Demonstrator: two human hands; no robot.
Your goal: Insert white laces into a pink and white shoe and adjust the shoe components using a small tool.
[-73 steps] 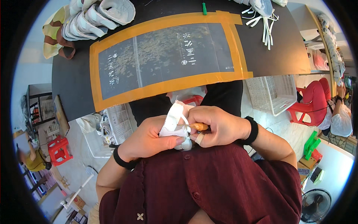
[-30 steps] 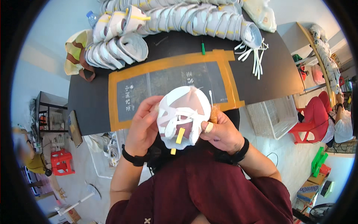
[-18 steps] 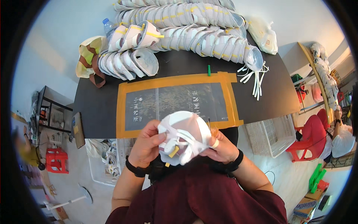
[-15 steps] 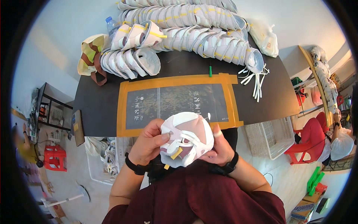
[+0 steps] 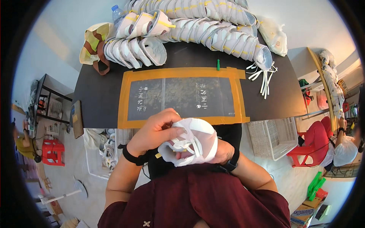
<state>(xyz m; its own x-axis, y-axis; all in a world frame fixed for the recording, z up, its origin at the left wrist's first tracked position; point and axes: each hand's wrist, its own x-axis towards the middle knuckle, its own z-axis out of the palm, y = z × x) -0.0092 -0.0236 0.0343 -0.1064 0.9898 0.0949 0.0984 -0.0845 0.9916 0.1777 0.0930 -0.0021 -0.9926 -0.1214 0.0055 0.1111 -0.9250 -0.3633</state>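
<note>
A white and pale pink shoe upper point(image 5: 207, 138) with a grey lining and yellow tabs is held just off the table's near edge, in front of my chest. My left hand point(image 5: 157, 129) is closed on its left side, thumb lying on top near the lacing strips. From the right, my right hand point(image 5: 226, 151) supports the upper; most of its fingers are hidden behind or inside it. Some skin shows through the opening, which faces down and to the left. Beyond the hands lies a dark mat point(image 5: 182, 100) bordered with orange tape.
Nested rows of shoe uppers point(image 5: 216, 36) fill the far side of the dark table point(image 5: 272, 100). White strips point(image 5: 265, 81) dangle there, and a green-handled tool point(image 5: 218, 65) lies near the mat. White crates point(image 5: 273, 138) stand below. Another person point(image 5: 321, 142) sits at the right.
The shoe upper has turned, its opening now more to the lower left. My left hand has moved up and over its edge; my right hand has gone further behind or into it.
</note>
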